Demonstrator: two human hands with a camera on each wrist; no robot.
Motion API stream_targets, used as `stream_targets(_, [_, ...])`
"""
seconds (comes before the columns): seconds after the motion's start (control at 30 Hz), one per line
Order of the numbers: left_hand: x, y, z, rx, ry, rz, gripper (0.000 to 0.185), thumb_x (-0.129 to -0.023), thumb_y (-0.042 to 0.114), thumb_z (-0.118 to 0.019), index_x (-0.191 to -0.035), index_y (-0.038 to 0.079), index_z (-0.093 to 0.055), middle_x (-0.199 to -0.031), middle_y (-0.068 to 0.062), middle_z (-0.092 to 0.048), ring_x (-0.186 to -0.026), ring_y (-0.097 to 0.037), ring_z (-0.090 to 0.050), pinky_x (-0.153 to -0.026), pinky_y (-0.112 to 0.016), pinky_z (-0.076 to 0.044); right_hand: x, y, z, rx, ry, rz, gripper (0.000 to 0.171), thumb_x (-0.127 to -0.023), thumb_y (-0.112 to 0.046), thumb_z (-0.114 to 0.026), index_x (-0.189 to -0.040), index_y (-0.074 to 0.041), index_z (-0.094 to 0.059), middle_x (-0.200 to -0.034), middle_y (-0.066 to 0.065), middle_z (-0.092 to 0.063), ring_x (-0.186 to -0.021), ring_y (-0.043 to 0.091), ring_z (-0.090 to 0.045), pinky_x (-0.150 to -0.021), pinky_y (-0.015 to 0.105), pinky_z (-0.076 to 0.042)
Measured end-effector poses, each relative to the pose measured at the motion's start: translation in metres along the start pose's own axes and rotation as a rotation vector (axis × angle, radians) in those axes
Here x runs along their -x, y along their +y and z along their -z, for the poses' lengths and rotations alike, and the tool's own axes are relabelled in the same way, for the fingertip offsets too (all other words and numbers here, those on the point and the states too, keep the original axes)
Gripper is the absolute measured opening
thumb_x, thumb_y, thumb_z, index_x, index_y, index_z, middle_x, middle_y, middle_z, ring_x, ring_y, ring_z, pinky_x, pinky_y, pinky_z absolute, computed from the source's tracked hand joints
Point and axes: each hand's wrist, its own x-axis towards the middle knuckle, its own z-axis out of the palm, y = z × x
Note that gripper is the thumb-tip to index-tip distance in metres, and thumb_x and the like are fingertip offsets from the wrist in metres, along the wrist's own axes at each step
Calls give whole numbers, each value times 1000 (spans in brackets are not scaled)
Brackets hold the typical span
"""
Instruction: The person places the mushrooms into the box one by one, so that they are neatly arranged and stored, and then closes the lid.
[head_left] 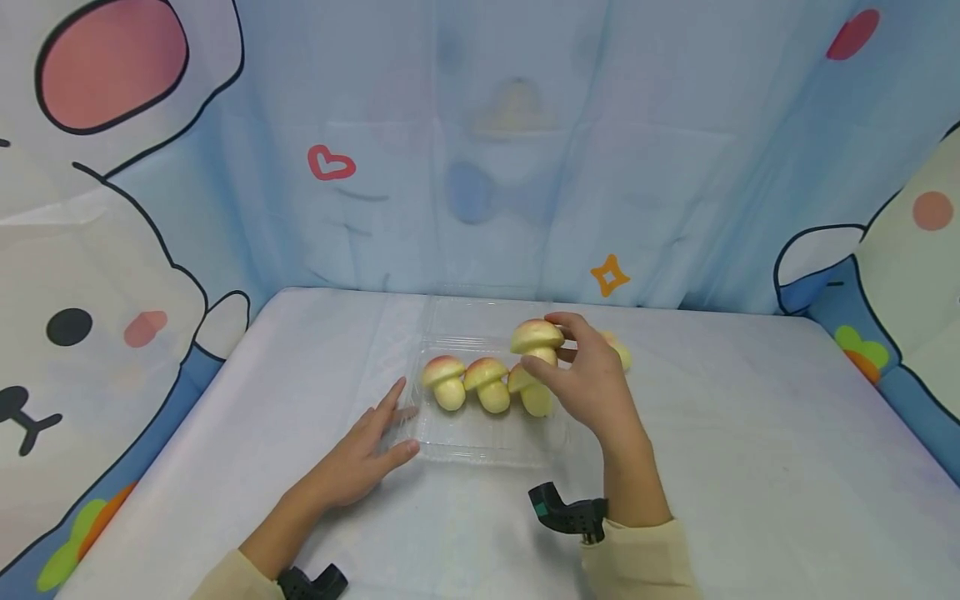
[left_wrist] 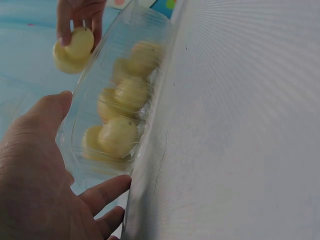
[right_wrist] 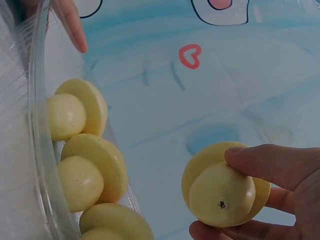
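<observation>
A clear plastic tray (head_left: 480,446) lies between both hands. The left hand (head_left: 367,454) rests flat, fingers spread, touching the tray's near left corner. The right hand (head_left: 588,379) pinches a toy mushroom (head_left: 537,340) just above three mushrooms (head_left: 487,383) lined up inside.

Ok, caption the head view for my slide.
Right hand holds a toy mushroom above three in a clear plastic tray; left hand steadies the tray.
</observation>
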Motion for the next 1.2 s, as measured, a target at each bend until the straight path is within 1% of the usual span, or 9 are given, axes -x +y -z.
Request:
stream_targets(0.1, [0, 0, 0, 1, -1, 4, 88, -102, 47, -59, -168, 25, -6, -160, -6, -49, -159, -40, -20, -125, -68, -8, 0, -2, -4, 3, -38, 17, 63, -94, -23, -75, -149, -7, -48, -148, 20, -54, -129, 44, -62, -97, 51, -58])
stream_targets(0.23, [-1, -1, -1, 4, -2, 6, 88, -102, 47, -59, -168, 26, -6, -160, -6, -49, -159, -40, -19, -125, -68, -8, 0, -6, -11, 35, -91, 26, 59, -92, -22, -76, -144, -8, -52, -145, 18, -57, -126, 42, -64, -99, 51, -57])
stream_targets(0.4, [-1, 0, 0, 2, -1, 7, 88, -102, 47, -60, -168, 27, -6, -160, -6, -49, -159, -39, -20, -126, -67, -8, 0, -11, -16, 76, -144, 24, 55, -91, -24, -77, -140, -10, -55, -142, 16, -60, -121, 39, -67, -98, 49, -58])
stream_targets(0.5, [-1, 0, 0, 3, -1, 10, 88, -102, 47, -60, -168, 27, -6, -159, -5, -50, -159, -40, -20, -125, -68, -10, 1, -12, -18, 87, -158, 33, 55, -90, -23, -78, -138, -10, -56, -138, 15, -62, -119, 38, -68, -96, 48, -59])
stream_targets(0.67, [-1, 0, -1, 1, -5, 20, 88, -102, 48, -60, -168, 27, -6, -160, -5, -49, -159, -40, -17, -125, -68, -8, 3, -12, -21, 89, -180, 50, 54, -89, -23, -79, -136, -10, -56, -137, 14, -63, -118, 36, -68, -93, 46, -59])
stream_targets(0.77, [0, 0, -1, -5, -1, 15, 88, -102, 48, -60, -168, 26, -6, -160, -6, -49, -159, -41, -19, -125, -68, -9, 4, -13, -24, 74, -202, 55, 54, -89, -23, -80, -136, -10, -56, -136, 14, -63, -118, 35, -68, -94, 45, -59])
stream_targets(0.87, [0, 1, -1, -6, 6, 10, 88, -102, 47, -60, -168, 25, -7, -159, -7, -50, -158, -41, -22, -124, -69, -12, 4, -15, -28, 69, -221, 65, 53, -89, -22, -80, -135, -10, -56, -132, 12, -65, -115, 34, -69, -94, 45, -59])
stream_targets(0.97, [0, 1, -1, -5, 7, 14, 88, -102, 47, -60, -168, 26, -7, -159, -7, -50, -158, -41, -22, -124, -70, -13, 4, -17, -32, 83, -227, 82, 53, -88, -22, -81, -133, -9, -56, -126, 11, -67, -112, 32, -69, -94, 45, -59])
stream_targets(1.2, [1, 3, -1, 2, 3, 25, 88, -102, 48, -60, -168, 28, -6, -159, -6, -50, -158, -41, -20, -124, -70, -11, 4, -18, -38, 126, -231, 99, 50, -88, -22, -82, -130, -9, -58, -119, 10, -69, -107, 28, -65, -90, 44, -58])
